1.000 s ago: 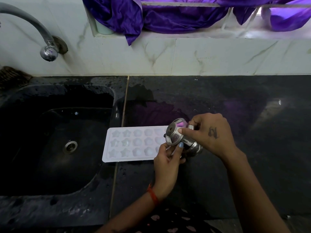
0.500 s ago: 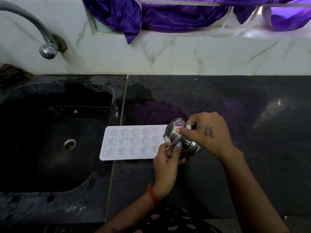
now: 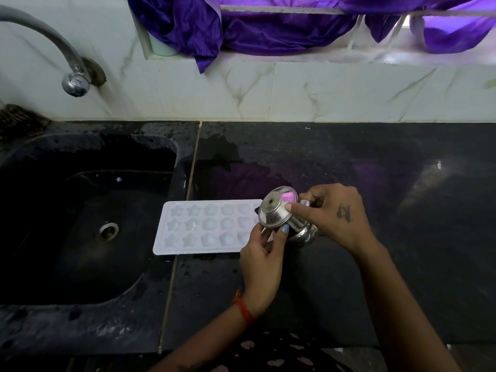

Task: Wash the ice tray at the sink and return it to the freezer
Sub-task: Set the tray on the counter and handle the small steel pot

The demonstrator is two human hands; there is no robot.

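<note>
A white ice tray [image 3: 204, 226] with star and round moulds lies flat on the black counter [image 3: 349, 183], its left end near the sink's right rim. Over its right end I hold a small steel pot [image 3: 279, 213] tipped on its side, base toward me. My right hand [image 3: 332, 213] grips the pot's body with the forefinger on the base. My left hand [image 3: 264, 253] pinches the pot's lower rim from below. The tray's right end is hidden behind the pot and my hands.
A black sink [image 3: 80, 216] with a drain [image 3: 107, 230] lies at the left, under a curved steel tap [image 3: 72, 81]. Purple cloth [image 3: 268, 28] hangs from the window ledge above the marble backsplash. The counter is wet around the tray.
The pot and both hands keep the same hold. The view has shifted slightly, so the tray sits a little further left in the frame.
</note>
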